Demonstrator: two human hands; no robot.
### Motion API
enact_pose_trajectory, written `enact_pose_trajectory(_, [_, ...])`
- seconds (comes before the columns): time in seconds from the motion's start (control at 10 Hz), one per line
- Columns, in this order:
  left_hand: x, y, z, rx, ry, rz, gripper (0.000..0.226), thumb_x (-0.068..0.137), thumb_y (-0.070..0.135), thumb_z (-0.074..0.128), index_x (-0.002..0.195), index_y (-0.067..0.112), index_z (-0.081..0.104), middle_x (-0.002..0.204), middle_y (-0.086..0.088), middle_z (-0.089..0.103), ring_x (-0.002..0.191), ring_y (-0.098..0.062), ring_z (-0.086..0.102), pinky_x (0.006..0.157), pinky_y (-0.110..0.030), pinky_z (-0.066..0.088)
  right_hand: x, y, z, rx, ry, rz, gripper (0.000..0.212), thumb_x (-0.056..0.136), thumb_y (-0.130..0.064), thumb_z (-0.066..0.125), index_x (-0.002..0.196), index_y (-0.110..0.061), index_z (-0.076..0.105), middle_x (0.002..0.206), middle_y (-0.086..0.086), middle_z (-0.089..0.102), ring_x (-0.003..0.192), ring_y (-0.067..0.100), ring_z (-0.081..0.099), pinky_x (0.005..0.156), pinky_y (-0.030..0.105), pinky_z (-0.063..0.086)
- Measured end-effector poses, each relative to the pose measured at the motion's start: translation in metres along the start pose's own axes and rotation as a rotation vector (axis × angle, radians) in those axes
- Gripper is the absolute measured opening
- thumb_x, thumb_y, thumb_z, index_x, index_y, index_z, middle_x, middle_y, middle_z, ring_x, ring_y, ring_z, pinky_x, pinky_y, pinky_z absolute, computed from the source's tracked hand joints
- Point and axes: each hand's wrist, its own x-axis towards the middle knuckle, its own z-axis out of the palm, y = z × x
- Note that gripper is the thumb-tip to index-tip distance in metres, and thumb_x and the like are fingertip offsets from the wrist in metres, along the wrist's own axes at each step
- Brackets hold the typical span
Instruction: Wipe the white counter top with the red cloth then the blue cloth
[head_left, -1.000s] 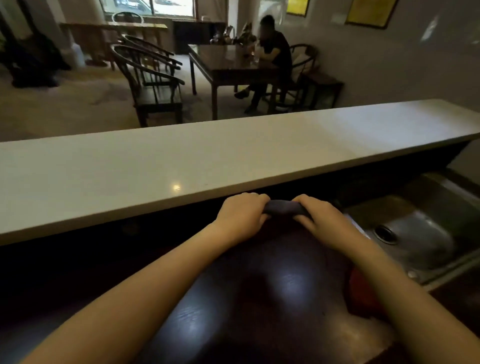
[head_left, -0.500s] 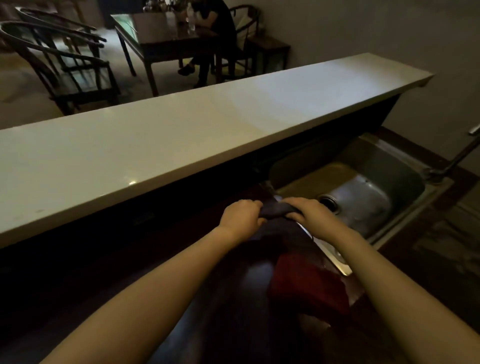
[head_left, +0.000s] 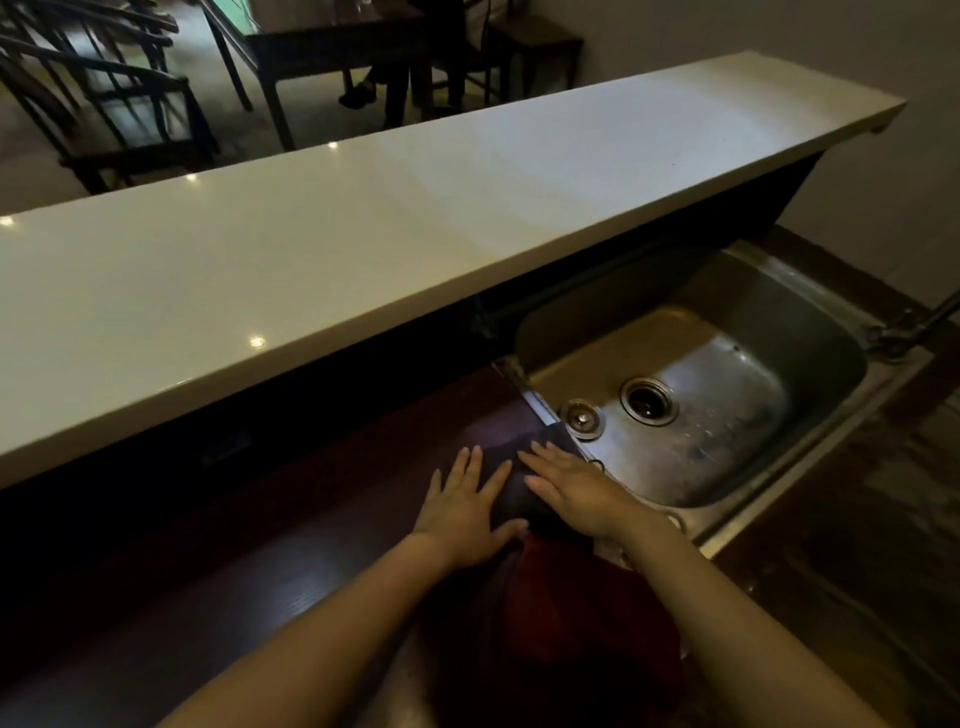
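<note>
The dark blue cloth (head_left: 511, 486) lies flat on the dark wooden lower counter, its far corner reaching the sink's rim. My left hand (head_left: 465, 506) and my right hand (head_left: 576, 491) press flat on it, palms down, fingers spread. The red cloth (head_left: 587, 613) lies just nearer to me, between my forearms, partly covered by my right arm. The long white counter top (head_left: 363, 234) runs across the view above and beyond my hands, with nothing on it.
A steel sink (head_left: 810, 462) with a drain and a loose plug sits right of the cloths; a tap (head_left: 914, 327) stands at its far right. Beyond the white counter are dark chairs (head_left: 130, 114), a table (head_left: 332, 47) and a seated person's legs.
Both hands had pinched the blue cloth's top edge; now they lie flat and spread on it. The camera has tilted down and right, showing more of the sink and the red cloth.
</note>
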Motion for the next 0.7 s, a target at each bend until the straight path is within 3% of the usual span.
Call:
enact_pose_trajectory(0.1, [-0.003, 0.001, 0.014, 0.082, 0.03, -0.012, 0.074, 0.088, 0.064, 0.02, 0.145, 0.031, -0.012, 0.156, -0.01, -0.022, 0.142, -0.023, -0.024, 0.114, -0.052, -0.013, -0.004, -0.004, 0.016, -0.135, 0.037, -0.015, 0.054, 0.098, -0.04, 0.024, 0.147, -0.026, 0.006, 0.159, 0.004, -0.005, 0.145, 0.019, -0.009, 0.115, 0.033, -0.004])
enact_pose_trajectory(0.2, [-0.003, 0.002, 0.021, 0.113, 0.055, -0.032, 0.073, 0.089, 0.063, 0.019, 0.143, 0.031, -0.018, 0.154, -0.008, -0.026, 0.14, -0.023, -0.028, 0.113, -0.053, -0.016, -0.008, -0.004, 0.026, -0.193, 0.091, -0.008, 0.057, 0.098, -0.04, 0.024, 0.147, -0.028, -0.001, 0.158, 0.004, -0.011, 0.144, 0.02, -0.014, 0.115, 0.034, -0.008])
enact_pose_trajectory(0.4, [-0.012, -0.002, 0.01, 0.079, 0.031, -0.008, 0.072, 0.092, 0.054, 0.029, 0.146, 0.029, -0.012, 0.156, -0.007, -0.022, 0.143, -0.022, -0.023, 0.115, -0.051, -0.01, -0.008, -0.013, 0.022, -0.209, 0.056, 0.047, 0.058, 0.098, -0.039, 0.026, 0.147, -0.026, -0.001, 0.158, 0.004, -0.012, 0.144, 0.02, -0.013, 0.116, 0.036, -0.006])
enact_pose_trajectory(0.5, [-0.03, -0.006, -0.001, 0.043, -0.01, -0.013, 0.071, 0.094, 0.043, 0.036, 0.148, 0.025, -0.007, 0.158, -0.005, -0.015, 0.145, -0.021, -0.017, 0.117, -0.05, -0.005, -0.008, -0.034, 0.009, -0.186, -0.06, 0.154, 0.058, 0.098, -0.035, 0.03, 0.148, -0.023, 0.002, 0.158, 0.007, -0.009, 0.145, 0.023, -0.008, 0.118, 0.039, 0.002])
enact_pose_trajectory(0.6, [-0.055, -0.013, -0.027, -0.023, -0.066, -0.033, 0.068, 0.093, 0.037, 0.042, 0.149, 0.02, 0.008, 0.159, -0.01, 0.006, 0.146, -0.026, 0.002, 0.117, -0.049, 0.008, -0.007, -0.074, -0.02, -0.168, -0.155, 0.228, 0.053, 0.097, -0.034, 0.036, 0.145, -0.014, 0.024, 0.156, 0.012, 0.018, 0.142, 0.028, 0.02, 0.114, 0.039, 0.023])
enact_pose_trajectory(0.7, [-0.09, -0.03, -0.065, -0.094, -0.044, -0.001, 0.049, 0.091, 0.038, 0.044, 0.136, 0.02, 0.042, 0.141, -0.016, 0.047, 0.128, -0.034, 0.044, 0.103, -0.043, 0.039, -0.023, -0.116, -0.054, -0.249, -0.119, 0.099, 0.048, 0.09, -0.049, 0.039, 0.129, -0.024, 0.049, 0.138, 0.003, 0.051, 0.125, 0.023, 0.047, 0.1, 0.036, 0.04])
